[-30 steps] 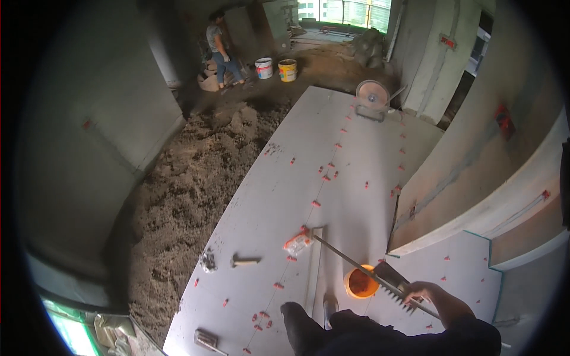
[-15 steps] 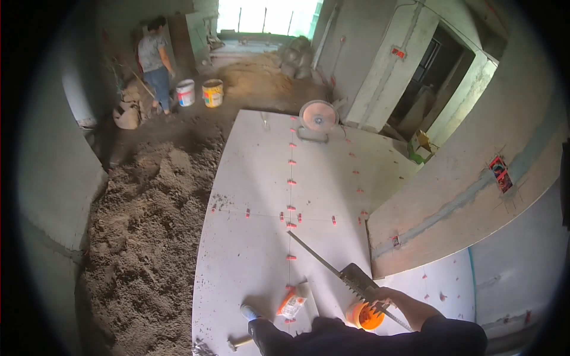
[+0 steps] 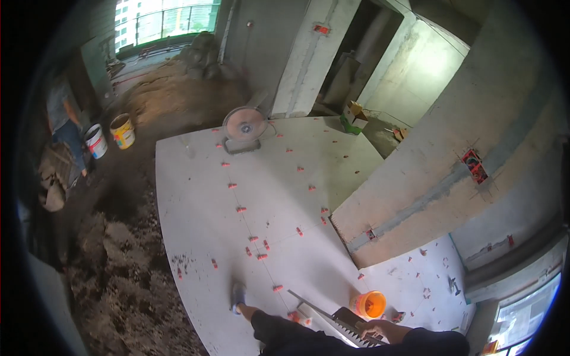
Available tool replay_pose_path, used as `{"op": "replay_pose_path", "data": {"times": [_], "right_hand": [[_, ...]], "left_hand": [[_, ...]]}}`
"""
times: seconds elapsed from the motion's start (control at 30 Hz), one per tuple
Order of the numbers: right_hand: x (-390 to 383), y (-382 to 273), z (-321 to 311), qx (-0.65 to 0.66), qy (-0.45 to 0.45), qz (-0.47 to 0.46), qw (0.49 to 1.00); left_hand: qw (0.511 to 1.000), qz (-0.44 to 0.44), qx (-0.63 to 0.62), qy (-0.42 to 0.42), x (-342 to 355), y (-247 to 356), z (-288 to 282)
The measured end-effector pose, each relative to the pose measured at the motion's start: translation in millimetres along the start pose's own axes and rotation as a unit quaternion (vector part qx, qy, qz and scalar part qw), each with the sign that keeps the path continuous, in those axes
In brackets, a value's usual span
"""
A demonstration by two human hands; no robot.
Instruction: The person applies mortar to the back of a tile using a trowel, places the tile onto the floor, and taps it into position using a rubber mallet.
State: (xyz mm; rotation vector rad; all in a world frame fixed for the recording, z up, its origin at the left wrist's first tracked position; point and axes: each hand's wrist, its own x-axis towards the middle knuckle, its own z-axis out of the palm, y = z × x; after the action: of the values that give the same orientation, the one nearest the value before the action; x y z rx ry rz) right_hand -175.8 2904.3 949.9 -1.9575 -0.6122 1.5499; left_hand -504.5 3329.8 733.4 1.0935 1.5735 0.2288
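My right hand (image 3: 375, 329) is closed around a notched trowel (image 3: 347, 320) with coarse teeth along one edge. A long, thin metal strip (image 3: 309, 302) slants out past it to the upper left; whether it is part of the trowel or a separate piece I cannot tell. Just beyond the hand, an orange bucket (image 3: 371, 304) stands on the pale tiled floor (image 3: 202, 196), holding something orange. Close to the strip's near side an orange-and-white bag (image 3: 301, 319) is partly hidden. My left hand does not show.
Red levelling clips (image 3: 240, 209) line the tile joints. Loose dark mortar (image 3: 119, 279) borders the tiles on the left. A round-disc machine (image 3: 245, 126) stands at the far tile edge. Farther left are a person (image 3: 66, 121) and two buckets (image 3: 123, 132). A wall (image 3: 427, 172) juts in at right.
My view has swung right, so the room shifts left in the picture and a window shows at lower right. The trowel now appears lower, still in my right hand. The hammer has left the view.
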Motion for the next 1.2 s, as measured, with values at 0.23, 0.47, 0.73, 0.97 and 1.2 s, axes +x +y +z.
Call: {"op": "replay_pose_path", "data": {"times": [0.23,0.47,0.73,0.97,1.2], "right_hand": [[229,-98,-24,0.135,-0.02,0.349,0.927],[376,-198,-67,-0.117,-0.046,0.261,0.957],[539,-323,-82,-0.023,-0.01,0.263,0.964],[639,-443,-86,0.069,0.013,0.374,0.925],[734,-564,-112,0.016,-0.008,0.345,0.938]], "left_hand": [[0.998,0.016,0.027,-0.054,161,157,23],[0.991,0.068,0.022,-0.113,287,313,41],[0.98,0.106,0.036,-0.166,467,470,34],[0.975,0.07,0.083,-0.193,595,587,-6],[0.972,0.033,0.144,-0.18,673,652,-13]]}}
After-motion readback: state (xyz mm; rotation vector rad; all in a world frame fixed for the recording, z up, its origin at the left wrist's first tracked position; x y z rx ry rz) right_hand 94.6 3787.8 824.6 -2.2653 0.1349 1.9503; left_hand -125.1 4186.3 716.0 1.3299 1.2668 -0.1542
